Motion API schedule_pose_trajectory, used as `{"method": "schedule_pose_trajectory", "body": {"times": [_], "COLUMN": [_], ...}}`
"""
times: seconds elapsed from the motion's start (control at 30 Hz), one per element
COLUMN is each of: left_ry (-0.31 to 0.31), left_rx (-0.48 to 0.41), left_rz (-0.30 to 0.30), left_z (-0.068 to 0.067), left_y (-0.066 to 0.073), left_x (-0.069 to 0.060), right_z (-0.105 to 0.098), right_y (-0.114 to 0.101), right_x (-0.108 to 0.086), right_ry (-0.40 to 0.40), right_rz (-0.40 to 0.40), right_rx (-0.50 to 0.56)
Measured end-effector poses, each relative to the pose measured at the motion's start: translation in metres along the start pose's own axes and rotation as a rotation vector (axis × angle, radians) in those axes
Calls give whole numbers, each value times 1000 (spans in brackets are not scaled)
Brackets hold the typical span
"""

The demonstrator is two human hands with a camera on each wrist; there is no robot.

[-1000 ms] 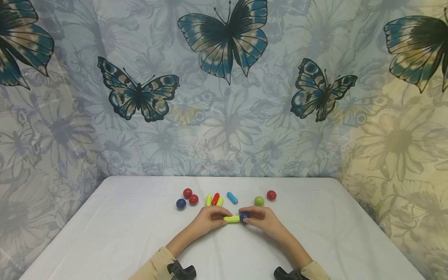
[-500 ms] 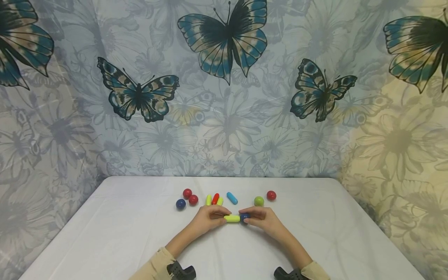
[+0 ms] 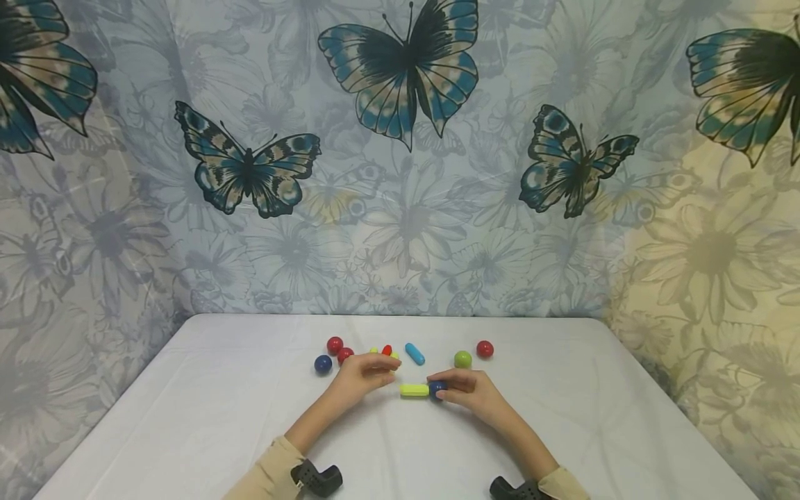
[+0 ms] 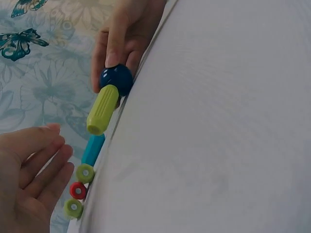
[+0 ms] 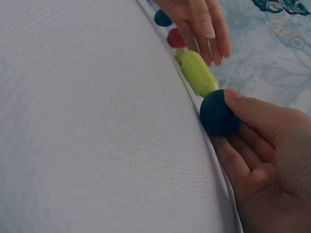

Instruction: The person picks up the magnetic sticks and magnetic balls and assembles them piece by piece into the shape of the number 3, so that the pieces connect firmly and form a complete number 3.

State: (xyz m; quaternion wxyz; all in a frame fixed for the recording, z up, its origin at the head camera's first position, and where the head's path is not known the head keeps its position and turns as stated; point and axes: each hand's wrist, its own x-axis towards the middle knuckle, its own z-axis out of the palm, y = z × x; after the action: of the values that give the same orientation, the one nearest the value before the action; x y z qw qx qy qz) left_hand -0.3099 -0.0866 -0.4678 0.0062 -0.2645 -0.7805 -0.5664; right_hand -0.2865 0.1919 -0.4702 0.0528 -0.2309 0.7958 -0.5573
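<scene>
My right hand (image 3: 471, 390) pinches a dark blue ball (image 5: 218, 114) between thumb and fingers. A ribbed yellow-green stick (image 4: 102, 110) juts from that ball toward the left, its other end free. My left hand (image 3: 361, 375) is apart from the stick, its fingers loosely extended and nothing held. Just behind the left hand lie two yellow-green sticks and a red stick (image 3: 387, 349), partly hidden by it in the head view. In the left wrist view their round ends show, a yellow-green stick (image 4: 85, 173) nearest the blue stick (image 4: 93, 150).
On the white table (image 3: 219, 403), two red balls (image 3: 335, 345) and a blue ball (image 3: 323, 364) sit at left. A green ball (image 3: 462, 359) and a red ball (image 3: 485, 348) lie at right, behind the right hand. A butterfly-print cloth (image 3: 412, 278) hangs behind the table.
My left hand has let go of the yellow-green stick and moved left and back toward the loose sticks. The right hand stays in place, still pinching the blue ball.
</scene>
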Motion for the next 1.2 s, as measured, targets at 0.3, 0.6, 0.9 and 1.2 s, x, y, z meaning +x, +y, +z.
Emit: {"method": "schedule_pose_trajectory", "body": {"times": [0.3,0.6,0.9,1.2], "left_ry": [14,101,140,112], "left_rx": [34,99,101,60], "left_rz": [-12,-3,-59,-94], "left_z": [-23,-57,-92,-109], "left_y": [3,-6,-15,-22], "left_x": [1,-1,-9,-16], "right_z": [0,2,1,0], "right_y": [0,1,0,1], "right_x": [-1,-1,0,0], "right_ry": [-4,-5,-1,1], "right_rz": [20,35,34,46], "right_rx": [18,26,19,7]}}
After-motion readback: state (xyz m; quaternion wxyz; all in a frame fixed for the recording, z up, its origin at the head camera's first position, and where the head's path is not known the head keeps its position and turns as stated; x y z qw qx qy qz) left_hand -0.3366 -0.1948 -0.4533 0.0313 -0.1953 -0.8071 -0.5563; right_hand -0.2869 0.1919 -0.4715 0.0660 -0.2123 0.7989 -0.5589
